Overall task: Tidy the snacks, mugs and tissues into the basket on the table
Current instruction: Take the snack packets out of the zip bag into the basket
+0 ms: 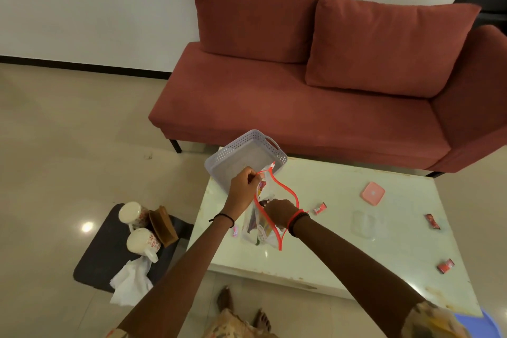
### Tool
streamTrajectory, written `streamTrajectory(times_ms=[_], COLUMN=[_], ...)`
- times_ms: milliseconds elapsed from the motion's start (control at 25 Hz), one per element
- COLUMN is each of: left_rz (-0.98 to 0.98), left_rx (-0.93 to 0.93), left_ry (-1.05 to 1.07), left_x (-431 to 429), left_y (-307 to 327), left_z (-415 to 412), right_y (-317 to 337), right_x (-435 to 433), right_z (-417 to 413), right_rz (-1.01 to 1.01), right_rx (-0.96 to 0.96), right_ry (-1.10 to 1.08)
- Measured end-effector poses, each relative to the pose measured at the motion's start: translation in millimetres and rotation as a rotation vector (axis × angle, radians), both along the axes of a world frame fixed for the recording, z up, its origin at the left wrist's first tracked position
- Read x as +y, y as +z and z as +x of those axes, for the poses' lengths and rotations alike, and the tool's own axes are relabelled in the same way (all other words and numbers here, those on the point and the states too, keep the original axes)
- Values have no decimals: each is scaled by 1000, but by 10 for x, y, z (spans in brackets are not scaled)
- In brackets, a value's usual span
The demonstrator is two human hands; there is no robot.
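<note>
A clear pouch with a red zip edge (285, 189) stands open on the white table (329, 241), with snack packets inside. My left hand (242, 186) pinches the pouch's upper rim. My right hand (278, 212) reaches into its mouth, fingers hidden. The lavender basket (241, 156) sits at the table's far left corner, just behind the pouch. Three small red snack packets (319, 208) (432, 221) (445, 265) lie on the table. Two white mugs (133, 212) (142, 241) and white tissues (131, 282) lie on a dark mat (101, 255) on the floor.
A pink square lid (372, 193) and a clear container (365, 225) rest on the table. A brown object (163, 225) lies beside the mugs. A red sofa (315, 90) stands behind the table. My bare feet (227, 299) are near the table's front edge.
</note>
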State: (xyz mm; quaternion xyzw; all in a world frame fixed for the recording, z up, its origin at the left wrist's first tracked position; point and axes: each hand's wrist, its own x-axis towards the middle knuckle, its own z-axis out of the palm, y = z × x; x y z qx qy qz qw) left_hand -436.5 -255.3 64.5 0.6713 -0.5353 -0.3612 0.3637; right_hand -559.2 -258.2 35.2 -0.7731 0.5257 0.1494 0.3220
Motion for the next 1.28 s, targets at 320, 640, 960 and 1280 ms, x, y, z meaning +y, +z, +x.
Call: streamTrajectory(times_ms=[320,640,960,1280], left_rz=[21,123,153,125], left_rx=[41,28,-28,-173], left_ry=[79,76,64,184], left_x=[-167,-621,-1181,-1676], left_y=[-83,-71,10,-235], left_z=[361,1113,1920,2595], right_y=[-226,-31,324,110], right_x=[-244,-672,-1242,-1995], right_z=[284,785,1140,1082], right_rz=[-250,-377,-494,-206], right_rx=[43,-31,-279,-867], right_ry=[284,406,75,-694])
